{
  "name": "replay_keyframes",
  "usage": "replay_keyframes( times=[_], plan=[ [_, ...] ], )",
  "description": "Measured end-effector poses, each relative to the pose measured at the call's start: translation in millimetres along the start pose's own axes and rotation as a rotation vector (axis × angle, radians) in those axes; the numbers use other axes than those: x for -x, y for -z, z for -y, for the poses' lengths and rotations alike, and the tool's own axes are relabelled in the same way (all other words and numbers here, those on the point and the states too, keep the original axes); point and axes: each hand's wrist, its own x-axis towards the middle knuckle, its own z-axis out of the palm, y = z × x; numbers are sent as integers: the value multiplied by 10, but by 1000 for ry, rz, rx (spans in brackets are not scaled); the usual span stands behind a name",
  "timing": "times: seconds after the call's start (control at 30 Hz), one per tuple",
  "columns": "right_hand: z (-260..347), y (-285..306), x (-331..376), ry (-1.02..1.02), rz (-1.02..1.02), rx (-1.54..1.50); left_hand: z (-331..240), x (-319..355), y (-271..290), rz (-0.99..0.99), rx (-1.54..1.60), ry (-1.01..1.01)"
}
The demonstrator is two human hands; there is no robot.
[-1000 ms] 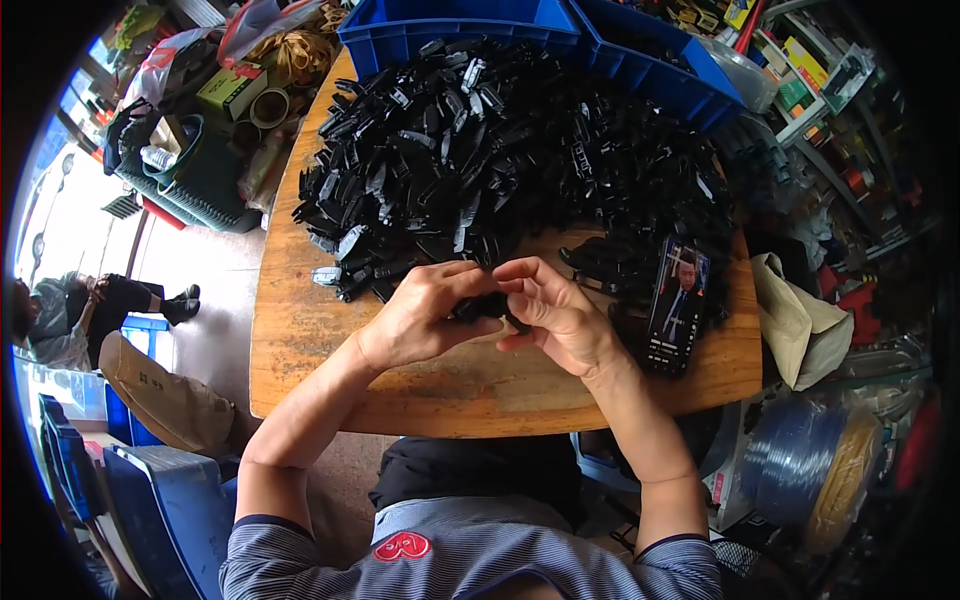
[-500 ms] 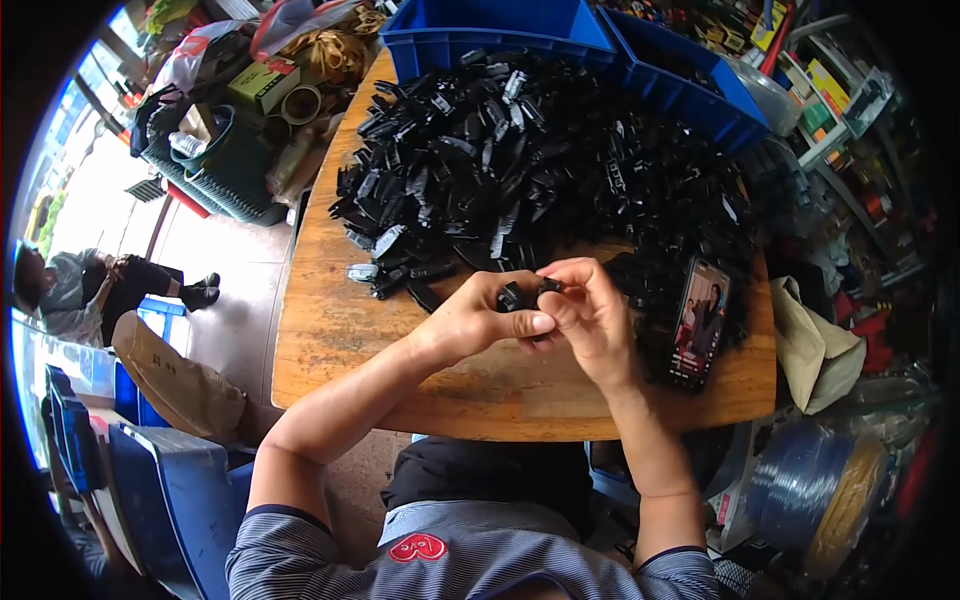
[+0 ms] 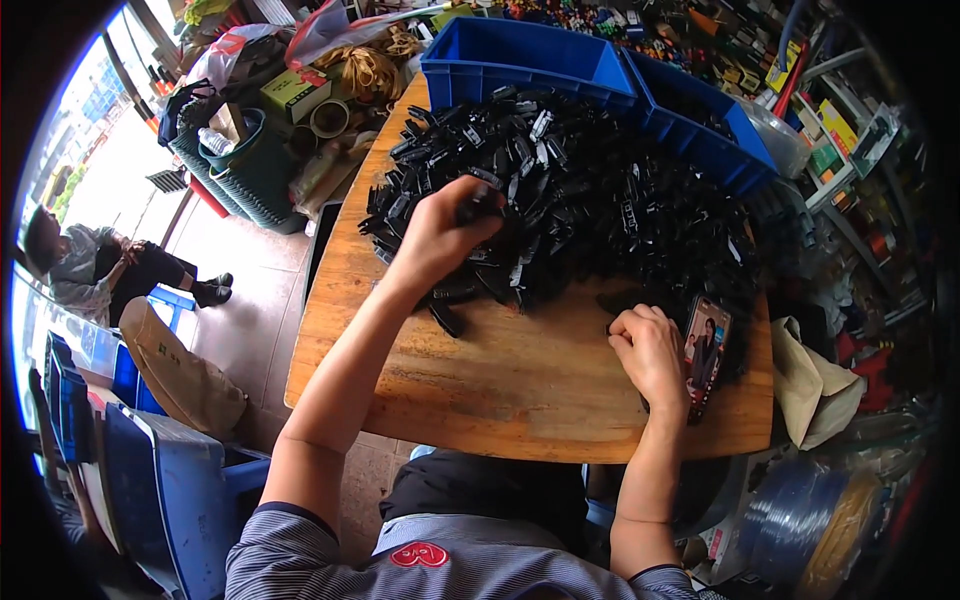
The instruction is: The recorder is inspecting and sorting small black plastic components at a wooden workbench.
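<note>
A large heap of small black plastic parts, a few with grey or shiny faces, covers the far half of the wooden table. My left hand is over the heap's left side, its fingers closed around a dark black plastic part. On the table's right side, my right hand has its fingers curled together at the heap's near edge. A small dark bit shows at those fingertips, too small to name. Just right of that hand, a phone with a lit screen leans against the heap.
Two blue plastic bins stand behind the heap. A person sits at the far left, beyond a brown padded chair back. Crowded shelves and a spool of clear blue tubing are on the right.
My hands were together over the table's middle, handling small black parts. They have moved apart: the left forward and left onto the heap, the right rightward and down beside the phone.
</note>
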Motion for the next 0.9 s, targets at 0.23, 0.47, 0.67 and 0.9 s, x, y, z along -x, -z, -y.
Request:
replay_keyframes(
  times=[0.23,0.47,0.67,0.9],
  plan=[
    [50,-93,-106,95,-119,-463,6,74,-295,33,-898,-304],
    [519,-135,-169,-113,52,-1087,-257,434,-291,64,67,-69],
    [556,-139,-162,-268,227,-1648,-388,554,-444,284,738,208],
    [484,-264,-175,-461,196,-1575,-310,582,-433,346,468,140]
  ],
)
